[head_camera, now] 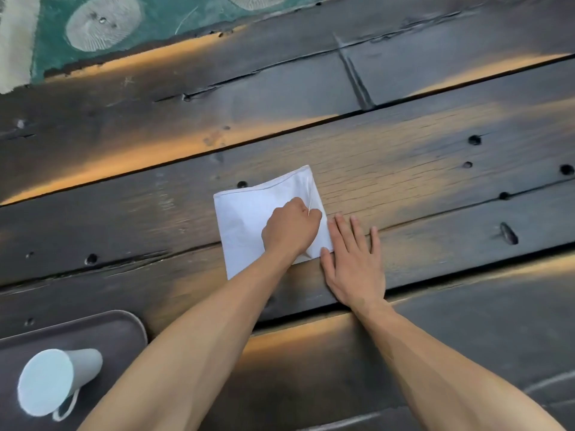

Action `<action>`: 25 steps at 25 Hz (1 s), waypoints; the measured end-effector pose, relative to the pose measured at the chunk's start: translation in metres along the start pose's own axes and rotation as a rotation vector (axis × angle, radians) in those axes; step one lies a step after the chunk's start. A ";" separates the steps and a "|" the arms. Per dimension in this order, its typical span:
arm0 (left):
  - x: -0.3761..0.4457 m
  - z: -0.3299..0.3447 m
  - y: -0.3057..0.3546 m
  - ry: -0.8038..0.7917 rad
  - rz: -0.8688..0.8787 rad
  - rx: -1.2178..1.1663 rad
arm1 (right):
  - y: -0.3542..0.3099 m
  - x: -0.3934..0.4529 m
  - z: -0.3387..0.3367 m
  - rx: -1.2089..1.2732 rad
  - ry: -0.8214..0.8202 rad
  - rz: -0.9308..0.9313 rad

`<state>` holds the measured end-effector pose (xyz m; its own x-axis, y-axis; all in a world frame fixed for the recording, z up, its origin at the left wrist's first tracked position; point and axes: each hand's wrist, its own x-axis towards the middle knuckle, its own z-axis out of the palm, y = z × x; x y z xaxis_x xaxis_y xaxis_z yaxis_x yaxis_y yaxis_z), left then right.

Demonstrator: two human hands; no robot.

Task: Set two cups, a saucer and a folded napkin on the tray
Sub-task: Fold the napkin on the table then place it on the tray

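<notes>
Your cup sat on the tray; left hand pinched the napkin, right hand lay flat on the dark plank surface.

Dark, weathered plank counter with knots, cracks and worn orange patches. Up top left there's a teal rug with pale round spots on it.

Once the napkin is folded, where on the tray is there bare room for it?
The tray shows bare surface at its far right corner, beyond the cup. The near left part is taken by the cup. The left hand and right hand crowd the napkin on the table.
</notes>
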<state>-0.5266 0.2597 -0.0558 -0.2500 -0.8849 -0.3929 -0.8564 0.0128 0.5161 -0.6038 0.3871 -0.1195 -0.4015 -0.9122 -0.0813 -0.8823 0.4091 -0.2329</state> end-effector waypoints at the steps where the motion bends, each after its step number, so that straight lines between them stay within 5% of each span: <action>1: 0.001 0.008 0.000 0.023 0.010 0.065 | 0.000 0.000 0.000 0.001 0.004 -0.002; 11: 0.000 0.037 0.006 0.209 -0.020 0.134 | 0.002 -0.001 -0.001 -0.027 -0.014 -0.012; 16: 0.002 0.040 0.014 0.171 -0.032 0.158 | 0.001 0.000 -0.001 -0.026 -0.004 -0.013; 20: -0.002 0.035 0.009 0.118 0.061 0.139 | 0.001 0.000 0.001 -0.012 0.024 -0.012; 25: -0.029 -0.004 -0.044 0.276 0.233 -0.054 | -0.002 0.000 -0.007 0.114 0.076 0.003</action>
<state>-0.4795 0.2828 -0.0638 -0.2978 -0.9536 -0.0440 -0.7641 0.2105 0.6098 -0.6034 0.3868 -0.1124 -0.4251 -0.9051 -0.0100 -0.8490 0.4026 -0.3421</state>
